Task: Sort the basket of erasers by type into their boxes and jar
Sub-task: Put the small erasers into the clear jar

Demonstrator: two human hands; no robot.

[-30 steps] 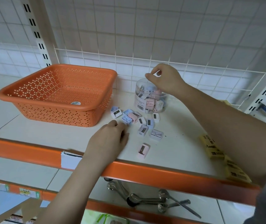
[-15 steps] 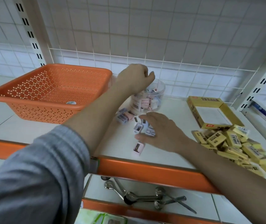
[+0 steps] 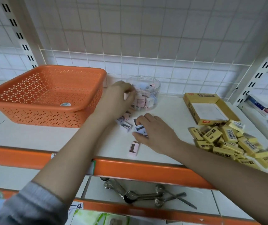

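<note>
A clear jar (image 3: 147, 88) partly filled with small pastel erasers stands at the back of the shelf. My left hand (image 3: 117, 98) is at the jar's left rim, fingers pinched on what looks like a small pale eraser. Several small erasers (image 3: 125, 125) lie loose in front of the jar, and a pink one (image 3: 134, 148) lies alone nearer the edge. My right hand (image 3: 156, 135) rests on this group, fingers curled around one eraser. An open yellow box (image 3: 190, 104) stands to the right, beside a heap of yellow 2B erasers (image 3: 230, 138).
The orange perforated basket (image 3: 24, 93) sits at the left with one small round item (image 3: 65, 104) inside. The shelf's orange front edge (image 3: 130, 169) runs below my arms. Metal spoons (image 3: 139, 194) lie on the lower shelf. A wire grid backs the shelf.
The hands swapped places: my right hand left the jar and dropped onto the loose erasers, while my left hand rose from them to the jar's rim. My view shifted right.
</note>
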